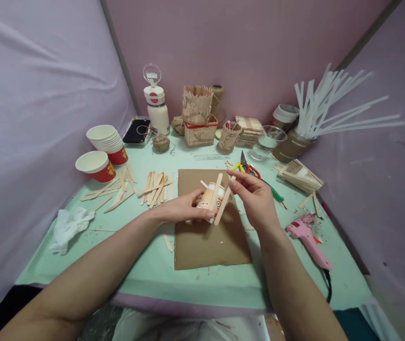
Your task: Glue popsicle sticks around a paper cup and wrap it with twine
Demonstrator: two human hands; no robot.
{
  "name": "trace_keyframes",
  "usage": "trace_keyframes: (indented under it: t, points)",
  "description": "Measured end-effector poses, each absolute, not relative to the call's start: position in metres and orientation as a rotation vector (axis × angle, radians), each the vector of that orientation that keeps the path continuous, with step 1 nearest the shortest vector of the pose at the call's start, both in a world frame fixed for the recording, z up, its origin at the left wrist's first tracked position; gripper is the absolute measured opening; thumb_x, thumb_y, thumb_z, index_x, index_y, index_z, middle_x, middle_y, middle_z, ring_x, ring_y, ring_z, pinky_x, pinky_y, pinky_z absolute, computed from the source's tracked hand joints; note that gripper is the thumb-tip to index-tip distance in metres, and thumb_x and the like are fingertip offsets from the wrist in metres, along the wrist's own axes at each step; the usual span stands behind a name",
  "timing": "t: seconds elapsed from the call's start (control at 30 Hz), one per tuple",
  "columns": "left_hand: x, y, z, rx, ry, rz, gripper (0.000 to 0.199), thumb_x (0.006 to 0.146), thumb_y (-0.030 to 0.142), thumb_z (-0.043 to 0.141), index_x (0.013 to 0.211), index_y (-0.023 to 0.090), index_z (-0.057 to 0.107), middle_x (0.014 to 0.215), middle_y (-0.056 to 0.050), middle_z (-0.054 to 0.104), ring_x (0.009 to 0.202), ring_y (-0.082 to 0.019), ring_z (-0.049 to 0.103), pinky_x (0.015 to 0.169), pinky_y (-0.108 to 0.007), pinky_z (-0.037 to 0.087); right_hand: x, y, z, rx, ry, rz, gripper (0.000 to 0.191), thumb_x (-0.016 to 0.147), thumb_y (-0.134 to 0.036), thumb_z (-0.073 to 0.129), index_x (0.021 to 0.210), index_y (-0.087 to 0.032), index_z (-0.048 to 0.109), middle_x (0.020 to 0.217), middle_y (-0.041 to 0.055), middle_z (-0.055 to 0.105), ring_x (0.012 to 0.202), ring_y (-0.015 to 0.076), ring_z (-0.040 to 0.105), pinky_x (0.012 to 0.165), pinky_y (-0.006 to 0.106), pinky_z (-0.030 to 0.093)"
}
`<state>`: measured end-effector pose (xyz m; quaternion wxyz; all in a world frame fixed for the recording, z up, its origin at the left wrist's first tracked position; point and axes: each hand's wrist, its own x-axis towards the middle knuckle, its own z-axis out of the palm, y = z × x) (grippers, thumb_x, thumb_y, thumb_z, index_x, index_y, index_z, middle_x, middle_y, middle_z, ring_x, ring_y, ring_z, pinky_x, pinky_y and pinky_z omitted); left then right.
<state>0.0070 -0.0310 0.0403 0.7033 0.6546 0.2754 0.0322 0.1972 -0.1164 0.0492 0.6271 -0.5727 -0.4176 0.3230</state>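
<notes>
My left hand point(188, 206) is closed around a small paper cup point(207, 196), tilted above a brown cardboard sheet point(209, 251). One popsicle stick point(215, 192) stands along the cup's side, and the tip of another pokes out behind the cup. Between thumb and fingers, my right hand point(252, 192) pinches a second popsicle stick point(224, 204) close to the cup's right side. Whether this stick touches the cup I cannot tell. Left of the cardboard lies a pile of loose popsicle sticks point(155, 188).
A pink glue gun point(311, 239) with its cord lies at right. Pliers point(245, 163) rest behind my right hand. Red paper cups point(98, 166) and a crumpled tissue point(69, 229) are at left. At the back stand a bottle point(158, 113), stick baskets point(200, 130) and a water bowl point(264, 144).
</notes>
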Motion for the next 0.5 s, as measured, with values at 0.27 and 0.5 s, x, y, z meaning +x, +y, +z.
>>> trace_keyframes:
  t: [0.27, 0.5]
  points:
    - [0.0071, -0.0312, 0.0398, 1.486, 0.604, 0.064, 0.083, 0.07, 0.049, 0.081, 0.14, 0.02, 0.047, 0.128, -0.012, 0.064, 0.116, -0.03, 0.062, 0.087, -0.038, 0.054, 0.1889, -0.1154, 0.0517, -1.28, -0.887, 0.773, 0.033, 0.07, -0.04, 0.079, 0.091, -0.023, 0.061, 0.067, -0.0041, 0.064, 0.062, 0.0127, 0.056, 0.06, 0.027, 0.045]
    - [0.0055, -0.0298, 0.0342, 1.527, 0.596, 0.067, 0.089, 0.071, 0.052, 0.081, 0.144, 0.019, 0.042, 0.129, -0.012, 0.064, 0.12, -0.031, 0.061, 0.093, -0.039, 0.052, 0.1868, -0.1135, 0.0468, -1.277, -0.838, 0.759, 0.03, 0.069, -0.039, 0.081, 0.086, -0.021, 0.064, 0.075, -0.0017, 0.065, 0.069, 0.0132, 0.057, 0.063, 0.026, 0.046]
